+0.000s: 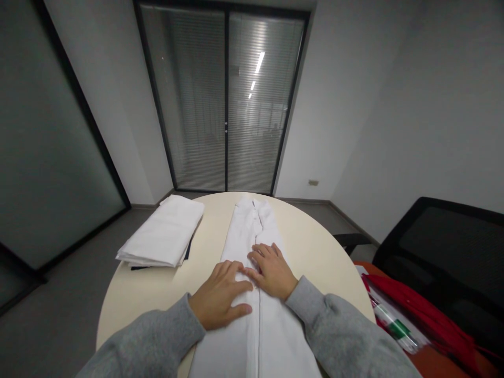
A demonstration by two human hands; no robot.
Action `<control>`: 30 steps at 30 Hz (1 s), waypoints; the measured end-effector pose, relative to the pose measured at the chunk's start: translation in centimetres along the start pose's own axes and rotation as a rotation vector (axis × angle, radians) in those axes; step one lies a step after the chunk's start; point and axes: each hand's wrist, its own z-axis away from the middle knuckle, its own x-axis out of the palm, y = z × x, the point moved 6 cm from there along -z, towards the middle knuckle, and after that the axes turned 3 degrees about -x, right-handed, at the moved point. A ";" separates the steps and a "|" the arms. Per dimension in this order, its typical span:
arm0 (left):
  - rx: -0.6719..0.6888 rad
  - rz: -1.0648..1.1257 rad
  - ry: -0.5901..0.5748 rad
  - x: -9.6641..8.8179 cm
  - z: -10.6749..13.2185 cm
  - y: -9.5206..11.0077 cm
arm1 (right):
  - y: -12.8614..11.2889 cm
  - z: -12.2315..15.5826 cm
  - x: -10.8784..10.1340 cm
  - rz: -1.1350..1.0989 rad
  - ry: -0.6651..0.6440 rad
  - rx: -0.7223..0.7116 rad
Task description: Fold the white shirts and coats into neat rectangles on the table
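A long white garment [283,336] lies lengthwise down the middle of the round table, narrow at the far end. A seam or front edge runs along its centre, with small dark marks near the top. My left hand [223,295] rests palm down on its left half, fingers and thumb apart. Just across the centre line, my right hand [272,269] presses on the cloth with its fingers spread. The fingertips of both hands nearly meet at the middle edge. Whether any cloth is caught under the right fingers is hidden.
A stack of folded white cloth [167,231], with something dark beneath it, sits at the left of the round table [315,247]. To the right stands a black mesh chair [444,247] holding a red cloth item [421,310] and a clear plastic package [394,325].
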 end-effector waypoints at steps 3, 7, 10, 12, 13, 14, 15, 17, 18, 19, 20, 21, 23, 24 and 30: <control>-0.063 -0.032 -0.015 -0.2 0.0 -0.1 | -0.1 -0.1 -0.5 -0.012 0.062 0.008; -0.206 0.054 -0.049 -0.3 -0.2 -0.4 | 0.3 -0.1 -0.6 0.048 0.051 0.060; -0.342 0.171 -0.006 -1.2 -0.4 -1.5 | 0.5 -0.1 -0.4 0.107 0.015 0.080; -0.401 0.231 0.041 -2.2 -0.2 -2.6 | 0.7 -0.2 -0.4 0.120 0.015 0.102; -0.411 0.243 0.056 -2.8 0.1 -3.2 | 0.8 -0.2 -0.4 0.120 0.020 0.117; -0.414 0.232 0.060 -3.4 0.6 -3.8 | 1.1 -0.2 -0.5 0.120 0.027 0.135; -0.420 0.193 0.058 -4.1 1.3 -4.5 | 1.4 -0.3 -0.6 0.117 0.034 0.154; -0.469 0.019 0.046 -5.3 3.2 -5.6 | 2.2 -0.4 -0.8 0.092 0.039 0.192; -0.511 -0.102 0.044 -5.9 4.2 -5.8 | 2.7 -0.4 -1.0 0.074 0.040 0.211; -0.551 -0.221 0.046 -6.5 5.1 -5.8 | 3.2 -0.4 -1.1 0.056 0.041 0.226; -0.577 -0.315 0.051 -6.9 5.9 -5.3 | 3.6 -0.4 -1.2 0.037 0.042 0.237; -0.573 -0.365 0.054 -7.2 6.3 -4.4 | 4.0 -0.5 -1.3 0.020 0.043 0.243; -0.468 -0.309 0.043 -6.9 6.0 -1.6 | 4.4 -0.5 -1.4 -0.010 0.042 0.243; -0.382 -0.223 0.018 -6.4 5.6 0.1 | 4.5 -0.5 -1.4 -0.027 0.040 0.238; -0.229 0.015 -0.217 -1.4 3.9 2.7 | 6.7 -0.3 -2.6 -0.100 0.041 0.258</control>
